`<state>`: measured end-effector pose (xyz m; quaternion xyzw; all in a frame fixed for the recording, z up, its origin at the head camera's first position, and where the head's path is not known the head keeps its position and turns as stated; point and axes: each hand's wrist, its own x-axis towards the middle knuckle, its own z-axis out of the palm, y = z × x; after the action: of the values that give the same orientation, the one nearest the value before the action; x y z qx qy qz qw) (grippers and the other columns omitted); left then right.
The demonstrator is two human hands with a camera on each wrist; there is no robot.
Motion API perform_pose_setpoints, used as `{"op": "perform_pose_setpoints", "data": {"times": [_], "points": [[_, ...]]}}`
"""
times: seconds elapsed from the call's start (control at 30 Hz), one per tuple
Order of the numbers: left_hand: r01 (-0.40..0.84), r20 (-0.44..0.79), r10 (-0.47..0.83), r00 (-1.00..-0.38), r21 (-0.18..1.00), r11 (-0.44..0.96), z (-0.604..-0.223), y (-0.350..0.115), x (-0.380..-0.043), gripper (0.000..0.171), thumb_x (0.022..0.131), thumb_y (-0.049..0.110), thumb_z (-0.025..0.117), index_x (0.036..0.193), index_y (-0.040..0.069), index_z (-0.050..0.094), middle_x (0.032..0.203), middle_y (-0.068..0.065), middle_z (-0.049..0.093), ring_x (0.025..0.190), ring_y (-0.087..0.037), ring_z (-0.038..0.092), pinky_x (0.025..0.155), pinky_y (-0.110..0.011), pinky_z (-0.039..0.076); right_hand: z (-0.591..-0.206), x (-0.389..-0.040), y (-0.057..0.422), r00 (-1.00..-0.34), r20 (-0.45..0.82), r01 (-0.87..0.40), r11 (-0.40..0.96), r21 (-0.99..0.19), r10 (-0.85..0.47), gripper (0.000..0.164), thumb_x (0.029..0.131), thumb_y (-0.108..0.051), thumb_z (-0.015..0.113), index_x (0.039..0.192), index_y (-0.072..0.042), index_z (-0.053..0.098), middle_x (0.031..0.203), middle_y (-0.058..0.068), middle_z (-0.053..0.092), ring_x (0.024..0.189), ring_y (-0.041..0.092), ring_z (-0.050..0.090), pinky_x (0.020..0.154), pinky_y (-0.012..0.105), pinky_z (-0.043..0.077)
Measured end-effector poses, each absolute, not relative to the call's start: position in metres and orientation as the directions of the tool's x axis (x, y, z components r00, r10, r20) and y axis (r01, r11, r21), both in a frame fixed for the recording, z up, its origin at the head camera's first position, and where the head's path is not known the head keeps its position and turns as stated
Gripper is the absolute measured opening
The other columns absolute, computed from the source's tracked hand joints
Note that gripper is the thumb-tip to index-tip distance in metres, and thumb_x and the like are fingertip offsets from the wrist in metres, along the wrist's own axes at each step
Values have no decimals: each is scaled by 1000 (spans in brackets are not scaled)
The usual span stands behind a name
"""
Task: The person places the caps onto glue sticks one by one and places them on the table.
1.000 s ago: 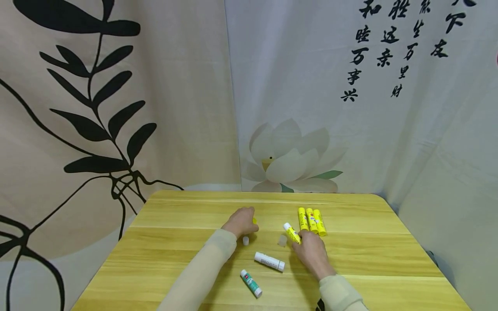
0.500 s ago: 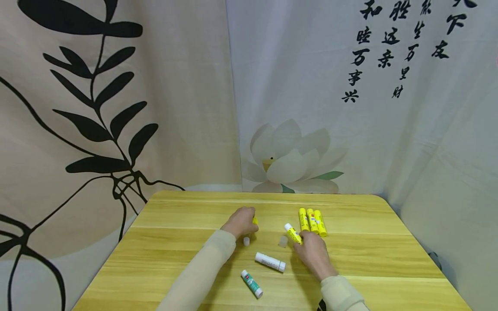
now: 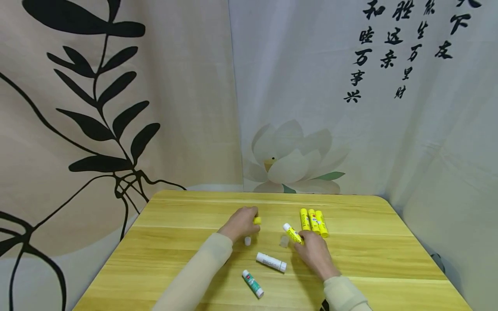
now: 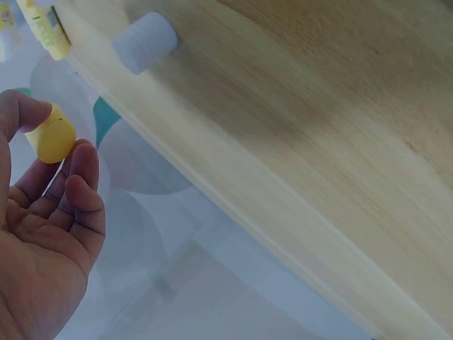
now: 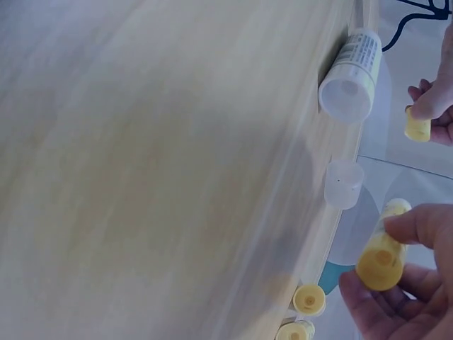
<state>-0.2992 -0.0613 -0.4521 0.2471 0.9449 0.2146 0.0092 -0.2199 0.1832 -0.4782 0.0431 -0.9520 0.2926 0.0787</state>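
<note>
Head cam: yellow cap [image 3: 257, 220] in your L hand [image 3: 239, 223], yellow glue stick [image 3: 294, 234] in your R hand [image 3: 314, 252], gap btwn.
Your L thumb & fingertips pinch the cap, other fingers loosely bent; your R thumb & fingers are closed round the stick's yellow end [image 5: 381, 269]. Stick's long axis slants: white end [image 3: 286, 226] points left & away, so that's the end nearer your L hand. Cap's left of it & a bit farther out; in this view the axis seems to run past the cap's far side, prob. the angle that matters. Can't tell if stick touches tabletop. Clear cap [image 3: 284, 241] sits on the table [image 3: 186, 259] btwn your hands, nearer R; white cap [image 3: 247, 241] just beside L.
</note>
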Motion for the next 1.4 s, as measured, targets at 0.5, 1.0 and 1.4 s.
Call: {"op": "perform_pose_setpoints", "data": {"times": [0.5, 1.0, 1.4], "points": [[541, 159, 522, -838, 355, 762, -448, -67, -284, 17, 91, 14, 70, 105, 3, 68, 92, -1, 67, 80, -11, 60, 73, -28, 53, -476, -219, 188, -969, 216, -217, 835, -506, -121, 24, 85, -9, 73, 108, -1, 71, 93, 9, 66, 74, 16, 53, 64, 34, 47], [593, 159, 578, -800, 349, 725, -446, -67, -273, 20, 95, 17, 69, 112, 7, 70, 98, 1, 69, 87, -11, 64, 76, -27, 53, -473, -217, 191, -947, 236, -312, 806, -504, -219, 27, 87, -9, 75, 113, -3, 71, 103, 10, 67, 82, 16, 58, 72, 36, 52], [627, 117, 634, -765, 362, 690, -444, -64, -267, 28, 96, 17, 68, 122, 8, 67, 109, -1, 70, 90, -7, 64, 76, -23, 53, -471, -216, 190, -909, 266, -412, 777, -476, -320, 29, 85, -8, 77, 114, -6, 72, 97, 0, 66, 81, 10, 59, 71, 33, 53]]}}
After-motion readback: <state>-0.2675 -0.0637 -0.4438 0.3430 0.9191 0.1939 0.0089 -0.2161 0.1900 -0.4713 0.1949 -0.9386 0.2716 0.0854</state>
